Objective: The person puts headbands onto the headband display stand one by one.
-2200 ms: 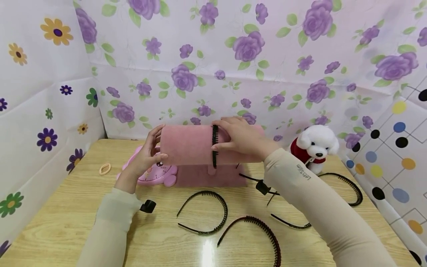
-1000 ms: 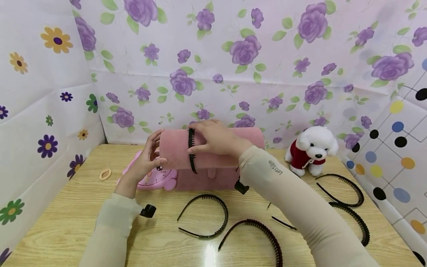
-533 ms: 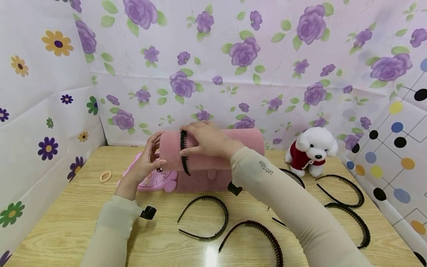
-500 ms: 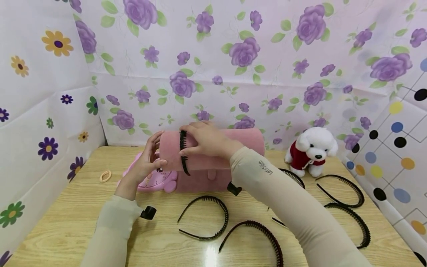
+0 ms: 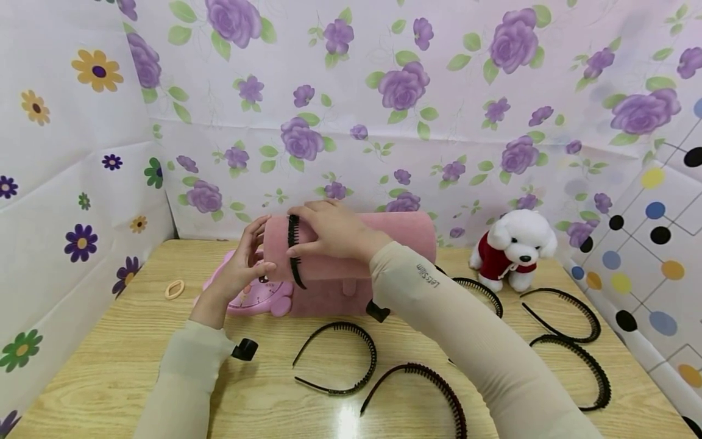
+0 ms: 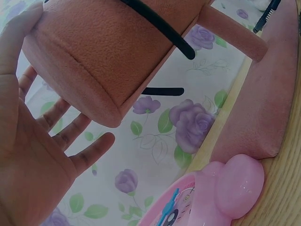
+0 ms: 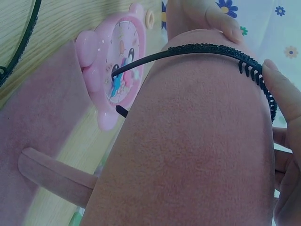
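A pink plush headband stand [image 5: 406,235] has a horizontal roll on a short post above a flat base. Around the roll near its left end sits a black toothed headband [image 5: 294,228]; its two tips hang below the roll in the left wrist view. My right hand [image 5: 340,231] lies over the roll and holds this headband between thumb and fingers, and in the right wrist view the thumb presses its toothed part. With my left hand [image 5: 236,268] I hold the roll's left end, thumb in front and fingers behind, the lower fingers spread apart in the left wrist view.
A pink clock [image 5: 258,296] stands by the stand's left side. On the table lie a black headband [image 5: 373,353], a dark red headband [image 5: 444,390] and several more at right, partly behind my right arm. A white toy dog [image 5: 521,244] sits at back right; a beige ring [image 5: 175,289] lies left.
My right hand has slid the black headband leftward along the roll, from about its middle to near the left end. The left hand has stayed at the roll's end.
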A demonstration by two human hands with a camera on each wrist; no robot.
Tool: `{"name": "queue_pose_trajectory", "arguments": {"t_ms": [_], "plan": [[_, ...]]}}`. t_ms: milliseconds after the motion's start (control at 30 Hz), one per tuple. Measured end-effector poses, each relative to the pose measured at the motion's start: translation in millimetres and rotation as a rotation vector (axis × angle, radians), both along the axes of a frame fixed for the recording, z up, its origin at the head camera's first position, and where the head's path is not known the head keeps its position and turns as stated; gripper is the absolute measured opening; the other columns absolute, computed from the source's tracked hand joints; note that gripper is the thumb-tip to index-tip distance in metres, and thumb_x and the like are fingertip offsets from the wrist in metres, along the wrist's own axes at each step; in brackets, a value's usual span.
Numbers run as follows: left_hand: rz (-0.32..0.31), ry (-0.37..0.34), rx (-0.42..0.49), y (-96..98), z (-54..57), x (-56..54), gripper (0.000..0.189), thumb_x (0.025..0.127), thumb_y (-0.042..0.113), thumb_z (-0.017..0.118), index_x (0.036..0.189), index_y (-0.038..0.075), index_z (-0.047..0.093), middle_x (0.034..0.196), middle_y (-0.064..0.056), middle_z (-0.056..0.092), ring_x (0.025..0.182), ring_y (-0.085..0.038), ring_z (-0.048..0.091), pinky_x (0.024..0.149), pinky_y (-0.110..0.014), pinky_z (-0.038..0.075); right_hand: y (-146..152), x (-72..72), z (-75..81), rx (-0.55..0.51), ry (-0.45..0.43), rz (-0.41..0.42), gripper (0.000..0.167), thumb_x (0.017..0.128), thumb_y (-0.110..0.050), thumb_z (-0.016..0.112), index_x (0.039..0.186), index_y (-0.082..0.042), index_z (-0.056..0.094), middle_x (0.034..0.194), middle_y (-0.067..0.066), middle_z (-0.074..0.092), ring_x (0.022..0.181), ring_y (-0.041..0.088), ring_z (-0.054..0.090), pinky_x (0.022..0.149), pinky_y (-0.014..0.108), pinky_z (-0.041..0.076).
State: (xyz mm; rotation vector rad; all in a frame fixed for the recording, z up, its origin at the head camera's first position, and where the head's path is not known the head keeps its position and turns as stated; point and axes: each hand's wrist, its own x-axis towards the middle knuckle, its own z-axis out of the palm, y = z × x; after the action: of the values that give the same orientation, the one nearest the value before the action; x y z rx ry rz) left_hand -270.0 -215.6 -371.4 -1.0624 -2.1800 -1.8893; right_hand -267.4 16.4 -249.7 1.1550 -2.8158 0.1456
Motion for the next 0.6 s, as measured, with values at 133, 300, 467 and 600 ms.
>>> {"name": "queue_pose_trajectory", "arguments": {"t_ms": [133,300,467,600], "plan": [[0.005,-0.003,-0.003,-0.1,0.0,-0.1,0.082,0.091,0.018,0.064,0.153,0.023,0.012,0.148,0.009,0.028,0.131,-0.008,0.035,0.093,-0.021,0.042,-2.3,-0.3,-0.7,-0.001,0.003,0.000,0.078,0.085,-0.065,0.056,0.146,-0.020,0.038,0.143,0.002,0.049,0.138,0.019,0.039,0.119,0.042,0.019],[0.000,-0.007,-0.004,-0.4,0.2,-0.3,0.081,0.091,0.016,0.063,0.153,0.023,0.011,0.148,0.009,0.027,0.130,-0.008,0.036,0.093,-0.021,0.042,-5.7,-1.0,-1.8,0.001,0.001,0.001,0.079,0.086,-0.065,0.055,0.147,-0.019,0.037,0.145,0.004,0.047,0.139,0.019,0.038,0.120,0.042,0.016],[-0.002,-0.004,-0.005,-0.6,-0.1,-0.7,0.081,0.092,0.016,0.063,0.153,0.023,0.011,0.149,0.009,0.026,0.130,-0.008,0.036,0.092,-0.021,0.043,-8.3,-0.5,-2.0,-0.001,-0.015,-0.010,0.081,0.085,-0.067,0.054,0.149,-0.020,0.034,0.150,0.006,0.042,0.143,0.020,0.033,0.121,0.045,0.009],[0.001,-0.003,0.002,0.3,-1.0,-1.1,0.081,0.092,0.017,0.063,0.154,0.023,0.011,0.149,0.009,0.027,0.131,-0.008,0.035,0.093,-0.020,0.043,-7.7,0.0,-3.4,-0.031,-0.003,-0.014,0.080,0.084,-0.067,0.057,0.148,-0.023,0.037,0.147,0.006,0.043,0.141,0.022,0.033,0.121,0.049,0.010]]}}
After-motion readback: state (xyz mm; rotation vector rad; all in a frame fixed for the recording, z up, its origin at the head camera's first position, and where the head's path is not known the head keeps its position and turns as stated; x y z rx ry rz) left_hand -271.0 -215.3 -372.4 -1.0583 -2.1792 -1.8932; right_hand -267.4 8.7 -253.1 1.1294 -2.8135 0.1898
